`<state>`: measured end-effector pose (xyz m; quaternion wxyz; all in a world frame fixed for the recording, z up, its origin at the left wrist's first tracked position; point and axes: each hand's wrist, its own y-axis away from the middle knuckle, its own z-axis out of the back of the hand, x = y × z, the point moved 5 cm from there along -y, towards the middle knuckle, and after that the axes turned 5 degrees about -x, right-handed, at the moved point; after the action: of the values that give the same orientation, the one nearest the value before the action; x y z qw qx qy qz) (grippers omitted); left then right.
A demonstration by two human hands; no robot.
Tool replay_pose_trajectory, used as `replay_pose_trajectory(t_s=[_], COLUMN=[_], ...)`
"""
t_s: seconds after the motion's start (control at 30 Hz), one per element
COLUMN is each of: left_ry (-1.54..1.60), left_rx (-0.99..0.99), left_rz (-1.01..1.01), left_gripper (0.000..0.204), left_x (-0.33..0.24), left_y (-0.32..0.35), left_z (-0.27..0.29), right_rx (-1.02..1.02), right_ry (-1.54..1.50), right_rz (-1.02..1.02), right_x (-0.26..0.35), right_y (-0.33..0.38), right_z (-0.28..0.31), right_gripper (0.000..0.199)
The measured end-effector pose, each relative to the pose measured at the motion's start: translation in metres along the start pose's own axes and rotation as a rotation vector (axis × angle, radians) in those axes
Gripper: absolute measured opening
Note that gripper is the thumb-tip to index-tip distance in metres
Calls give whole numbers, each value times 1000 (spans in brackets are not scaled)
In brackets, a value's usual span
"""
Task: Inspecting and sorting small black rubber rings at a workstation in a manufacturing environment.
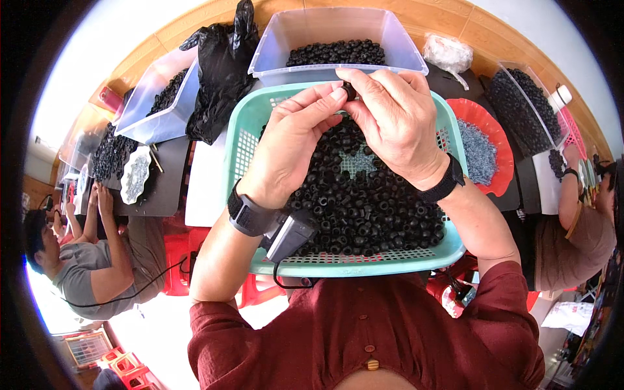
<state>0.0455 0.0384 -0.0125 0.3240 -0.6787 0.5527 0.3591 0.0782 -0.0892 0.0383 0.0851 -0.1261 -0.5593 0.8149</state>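
Note:
Both hands meet above a turquoise basket [364, 265] heaped with small round black parts [351, 218] that have holes in them. Thumb and fingers of my left hand [292, 133] pinch one small black part [350, 91]. My right hand [400, 120] grips the same part from the other side, its fingertips pressed round it. Most of the held part is hidden by my fingers. Each wrist wears a black strap, and a small grey device [292, 235] hangs at the left one.
Behind the basket stands a clear bin [338, 26] of black parts, with a black plastic bag [224, 78] to its left. A red dish [497, 146] of small clear bluish pieces lies right. One person [97, 273] works at left, another [575, 240] at right.

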Motion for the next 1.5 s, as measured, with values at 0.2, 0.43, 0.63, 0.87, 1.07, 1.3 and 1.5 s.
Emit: replay_pose_trajectory(t_s=[0.2,0.43,0.63,0.87,1.07,1.3,1.5], left_ry=[-71,-85,-65,-87,-66,-233,-328], left_rx=[0,-1,24,-16,37,9,76], left_rz=[-33,-55,-63,-53,-96,-394,-430], left_gripper=[19,18,18,19,18,17,16], left_x=[0,-2,-1,-2,-5,-31,-29], left_y=[0,1,1,3,-1,7,11], left_z=[0,-2,-5,-6,-1,-10,-22], right_rx=[65,14,17,55,59,615,768], right_ry=[-65,-110,-69,-2,-92,-1076,-1526], right_rz=[-63,25,29,36,-24,-1045,-1318], right_x=[-1,0,0,1,-1,-24,-10], right_y=[0,3,5,4,-5,1,8], right_z=[-3,-6,-4,-3,-1,-26,-25], right_gripper=[42,33,32,35,36,52,43])
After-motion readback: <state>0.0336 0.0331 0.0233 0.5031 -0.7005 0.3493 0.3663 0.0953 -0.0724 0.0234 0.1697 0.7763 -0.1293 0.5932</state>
